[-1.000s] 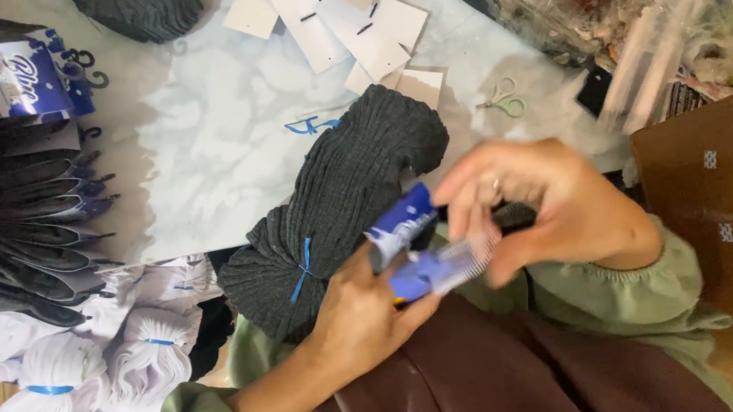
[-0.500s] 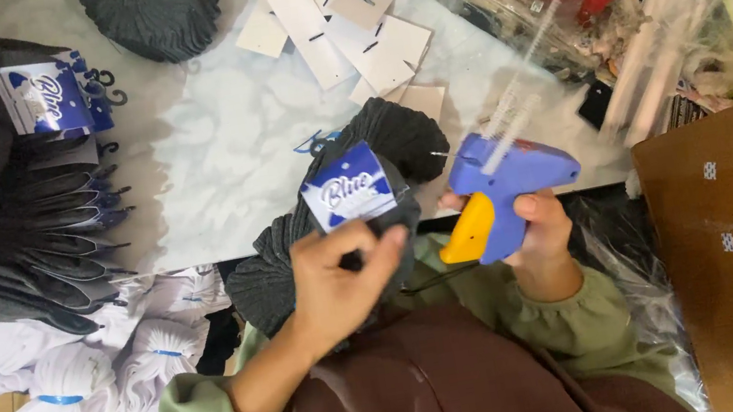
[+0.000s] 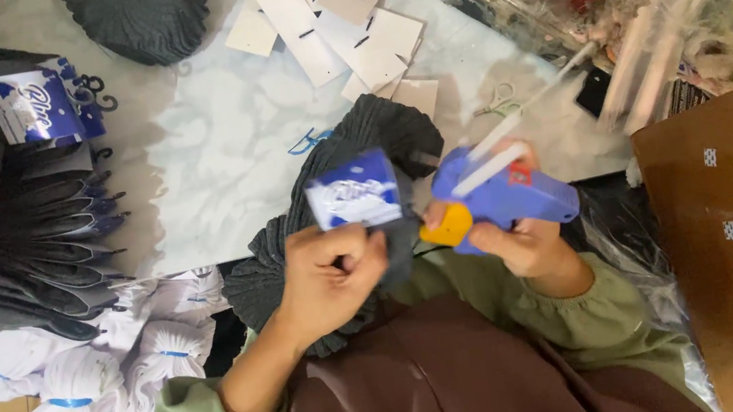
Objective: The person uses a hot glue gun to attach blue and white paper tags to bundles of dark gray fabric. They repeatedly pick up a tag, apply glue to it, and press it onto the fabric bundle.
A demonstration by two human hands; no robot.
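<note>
Head view: left hand, fingers clamped on a dark ribbed sock with a blue-and-white card label held at its top, just over the near bench edge. Right hand, fingers wrapped tight on a blue tagging gun, orange trigger facing the label, just beside it. Blank white cards lie further back. White sock bundles sit at left.

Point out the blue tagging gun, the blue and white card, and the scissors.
blue tagging gun [image 3: 507, 194]: head view, on the blue body above the right hand.
blue and white card [image 3: 352, 191]: head view, on the card's printed face.
scissors [image 3: 495, 102]: head view, on the handles, on the table.
</note>
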